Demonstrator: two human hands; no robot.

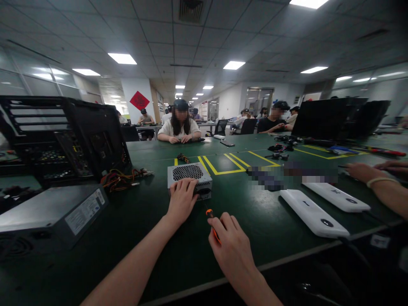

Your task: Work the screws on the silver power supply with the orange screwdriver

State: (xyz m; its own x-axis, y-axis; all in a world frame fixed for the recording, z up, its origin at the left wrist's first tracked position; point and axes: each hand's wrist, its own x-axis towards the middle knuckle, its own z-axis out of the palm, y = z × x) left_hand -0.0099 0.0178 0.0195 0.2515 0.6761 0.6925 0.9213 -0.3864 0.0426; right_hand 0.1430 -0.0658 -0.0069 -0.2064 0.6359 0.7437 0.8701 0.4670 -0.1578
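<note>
A small vented metal box point(187, 171) lies on the green table point(140, 229), the left hand point(182, 196) over its near side, whether clamped I cannot tell; nearer than the box, the right hand point(232, 240) grips an orange-and-black screwdriver point(209, 213); left of the box stands a black case point(87, 131).

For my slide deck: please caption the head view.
Left hand on a metal box, right hand holding a screwdriver, above a green table.
</note>
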